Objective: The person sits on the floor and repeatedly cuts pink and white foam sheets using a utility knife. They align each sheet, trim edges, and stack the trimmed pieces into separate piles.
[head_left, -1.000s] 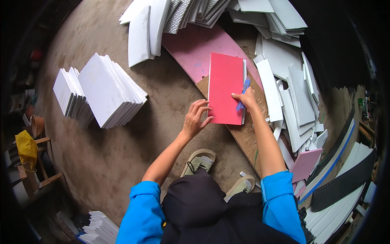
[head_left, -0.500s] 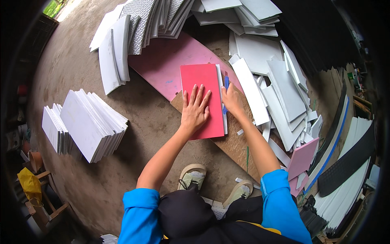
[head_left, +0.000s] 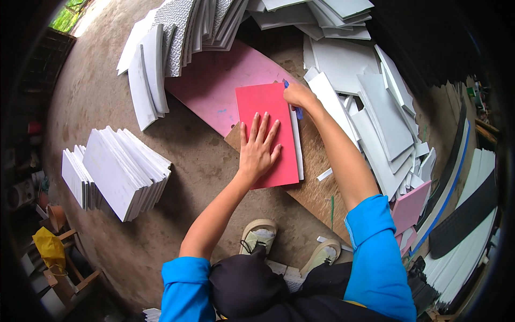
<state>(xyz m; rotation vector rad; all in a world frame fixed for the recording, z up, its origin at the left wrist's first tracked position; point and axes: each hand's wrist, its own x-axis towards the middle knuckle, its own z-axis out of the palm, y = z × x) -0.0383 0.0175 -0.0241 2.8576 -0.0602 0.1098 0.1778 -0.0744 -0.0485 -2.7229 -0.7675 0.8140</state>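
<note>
A red rectangular board lies over a white foam sheet, whose edge shows along the board's right side. My left hand presses flat on the red board with its fingers spread. At the board's upper right corner, my right hand is closed around a blue utility knife. Only bits of the knife show past the fingers, and its blade is hidden. Beneath the stack are a pink board and a worn brown wooden board.
White foam sheets stand in a bundle on the floor at left. More textured sheets stand at the far side. Offcuts pile up at right, with a pink piece nearby. A yellow bag hangs at lower left.
My right hand has moved away from me along the board's right edge with the knife, up to the upper corner. The left hand stays on the red board.
</note>
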